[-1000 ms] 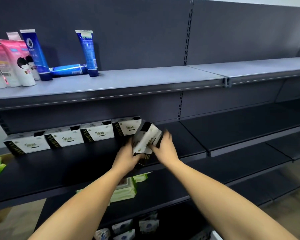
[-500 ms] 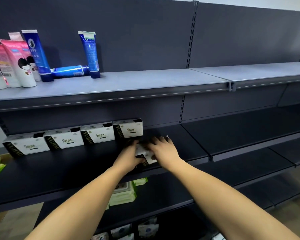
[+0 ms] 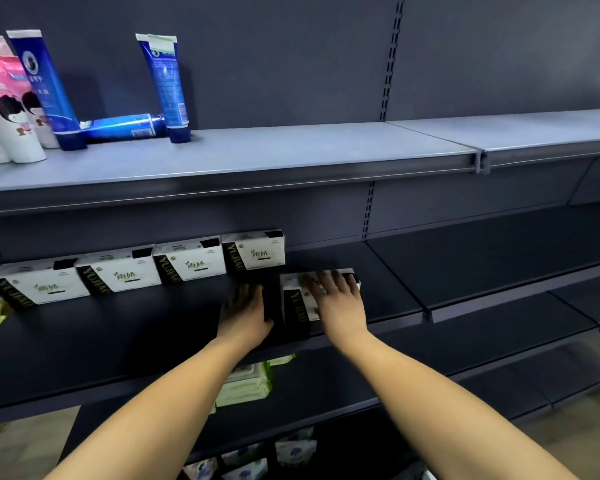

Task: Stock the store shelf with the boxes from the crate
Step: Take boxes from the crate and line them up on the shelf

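Note:
A white and black box (image 3: 297,308) stands on the dark middle shelf (image 3: 118,344), near its front edge and just right of a row of several matching boxes (image 3: 191,261). My right hand (image 3: 340,301) lies over the box's front and top with fingers spread and fairly straight. My left hand (image 3: 245,313) rests flat on the shelf against the box's black left side, fingers extended. The crate is out of view.
Blue tubes (image 3: 163,84) and pink tubes (image 3: 11,109) stand on the grey upper shelf (image 3: 291,150). Green wipe packs (image 3: 246,384) lie on the shelf below, and more packs (image 3: 293,448) sit lower still. The middle shelf section (image 3: 499,258) to the right is bare.
The box went from tilted in both hands to standing on the shelf, pushed back and right. My left hand came off it and now lies flat beside it.

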The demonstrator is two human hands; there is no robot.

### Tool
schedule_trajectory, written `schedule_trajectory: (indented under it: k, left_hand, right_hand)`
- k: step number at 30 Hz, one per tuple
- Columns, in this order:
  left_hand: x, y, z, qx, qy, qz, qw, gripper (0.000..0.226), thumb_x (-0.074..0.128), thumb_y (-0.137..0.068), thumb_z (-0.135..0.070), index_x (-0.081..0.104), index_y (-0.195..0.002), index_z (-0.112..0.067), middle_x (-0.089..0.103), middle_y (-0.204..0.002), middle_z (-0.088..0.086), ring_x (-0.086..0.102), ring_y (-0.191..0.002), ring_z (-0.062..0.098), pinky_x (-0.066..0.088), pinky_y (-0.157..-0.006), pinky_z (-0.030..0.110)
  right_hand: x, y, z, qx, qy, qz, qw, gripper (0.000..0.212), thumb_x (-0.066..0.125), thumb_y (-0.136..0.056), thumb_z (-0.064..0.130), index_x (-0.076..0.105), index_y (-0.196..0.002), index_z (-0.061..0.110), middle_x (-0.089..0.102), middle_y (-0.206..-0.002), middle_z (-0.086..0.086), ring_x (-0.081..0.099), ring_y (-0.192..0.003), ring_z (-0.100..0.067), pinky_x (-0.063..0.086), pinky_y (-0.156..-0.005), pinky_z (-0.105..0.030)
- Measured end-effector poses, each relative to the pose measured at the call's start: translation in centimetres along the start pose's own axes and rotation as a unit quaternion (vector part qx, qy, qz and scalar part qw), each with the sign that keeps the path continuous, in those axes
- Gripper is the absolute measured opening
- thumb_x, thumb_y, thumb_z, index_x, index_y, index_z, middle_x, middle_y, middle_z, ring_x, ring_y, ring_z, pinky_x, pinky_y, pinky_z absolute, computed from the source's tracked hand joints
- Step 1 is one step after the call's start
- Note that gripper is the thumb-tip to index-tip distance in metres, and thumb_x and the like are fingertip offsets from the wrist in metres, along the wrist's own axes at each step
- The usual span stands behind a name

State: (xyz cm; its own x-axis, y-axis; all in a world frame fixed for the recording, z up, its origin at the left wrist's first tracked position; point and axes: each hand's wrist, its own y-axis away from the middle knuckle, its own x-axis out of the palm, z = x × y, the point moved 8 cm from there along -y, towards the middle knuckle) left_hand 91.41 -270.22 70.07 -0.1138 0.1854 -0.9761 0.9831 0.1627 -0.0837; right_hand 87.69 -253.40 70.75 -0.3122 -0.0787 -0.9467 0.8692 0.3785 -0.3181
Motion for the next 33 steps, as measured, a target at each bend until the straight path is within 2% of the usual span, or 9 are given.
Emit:
schedule_trajectory:
  k: [4, 7, 9, 13, 18, 26, 29, 33]
  left_hand:
    - [0.4, -0.8, -0.5, -0.003, 0.006, -0.008, 1.0, 0.062, 0.06, -0.088, -0.039, 0.034, -0.142, -0.019, 0.034, -0.145, 0.005, 0.034, -0.133, 0.03, 0.036, -0.104, 0.042]
    - [0.7, -1.5, -0.8, -0.007, -0.003, 0.001, 1.0, 0.061, 0.06, -0.089, -0.039, 0.035, -0.141, -0.02, 0.034, -0.145, 0.004, 0.034, -0.133, 0.03, 0.036, -0.104, 0.043]
    - [0.9, -2.0, -0.9, -0.014, -0.008, 0.008, 1.0, 0.058, 0.06, -0.089, -0.04, 0.036, -0.139, -0.02, 0.033, -0.144, 0.004, 0.034, -0.133, 0.031, 0.036, -0.104, 0.044]
    - [1.3, -3.3, -1.3, -0.02, -0.023, 0.006, 1.0, 0.058, 0.059, -0.089, -0.041, 0.038, -0.139, -0.019, 0.034, -0.144, 0.005, 0.034, -0.132, 0.031, 0.036, -0.104, 0.045]
    - [1.6, -5.6, -2.2, -0.007, -0.022, -0.012, 1.0, 0.057, 0.059, -0.087, -0.038, 0.041, -0.137, -0.018, 0.039, -0.14, 0.008, 0.037, -0.13, 0.031, 0.04, -0.101, 0.046]
    - [2.7, -8.8, -3.1, -0.005, -0.016, -0.036, 0.999, 0.051, 0.056, -0.09, -0.038, 0.044, -0.134, -0.015, 0.042, -0.139, 0.008, 0.04, -0.129, 0.029, 0.041, -0.1, 0.045]
    - [3.1, -9.9, -3.3, -0.005, -0.025, -0.041, 0.999, 0.048, 0.055, -0.09, -0.039, 0.045, -0.132, -0.016, 0.043, -0.135, 0.008, 0.042, -0.126, 0.028, 0.043, -0.097, 0.044]
    - [3.5, -10.7, -3.2, -0.002, -0.027, -0.041, 0.999, 0.047, 0.054, -0.091, -0.039, 0.046, -0.131, -0.016, 0.045, -0.131, 0.008, 0.044, -0.124, 0.027, 0.044, -0.097, 0.042]
  right_hand:
    - [0.3, -1.6, -1.3, 0.009, 0.0, -0.023, 1.0, 0.079, 0.09, -0.061, 0.019, 0.059, -0.133, 0.032, 0.059, -0.135, -0.007, 0.056, -0.124, -0.035, 0.042, -0.106, -0.052]
    - [1.3, -2.9, -2.4, -0.005, -0.002, 0.005, 1.0, 0.073, 0.064, -0.092, 0.021, 0.026, -0.152, 0.037, 0.027, -0.16, -0.002, 0.024, -0.147, -0.031, 0.014, -0.121, -0.048]
    - [2.0, -4.0, -3.3, 0.002, -0.012, 0.027, 1.0, 0.078, 0.06, -0.095, 0.02, 0.014, -0.154, 0.04, 0.017, -0.162, 0.001, 0.013, -0.149, -0.028, 0.006, -0.122, -0.046]
    - [2.2, -6.0, -4.3, -0.003, -0.033, 0.024, 0.999, 0.087, 0.068, -0.089, 0.019, 0.014, -0.152, 0.043, 0.02, -0.16, 0.001, 0.015, -0.148, -0.029, 0.006, -0.122, -0.046]
    - [2.5, -8.5, -5.2, -0.025, -0.057, -0.001, 0.998, 0.073, 0.058, -0.094, 0.016, 0.022, -0.151, 0.041, 0.027, -0.157, 0.001, 0.018, -0.147, -0.031, 0.009, -0.122, -0.047]
    - [4.5, -12.7, -6.1, -0.051, -0.065, 0.001, 0.997, 0.086, 0.065, -0.085, 0.015, 0.018, -0.154, 0.037, 0.025, -0.159, -0.003, 0.019, -0.146, -0.035, 0.01, -0.121, -0.05]
    - [5.1, -14.4, -6.3, -0.056, -0.072, 0.012, 0.996, 0.078, 0.057, -0.092, 0.016, 0.016, -0.155, 0.036, 0.022, -0.161, -0.003, 0.016, -0.147, -0.035, 0.009, -0.121, -0.048]
    - [6.1, -16.2, -6.2, -0.062, -0.081, 0.005, 0.995, 0.064, 0.048, -0.098, 0.026, 0.019, -0.154, 0.037, 0.026, -0.16, -0.003, 0.021, -0.146, -0.035, 0.013, -0.12, -0.046]
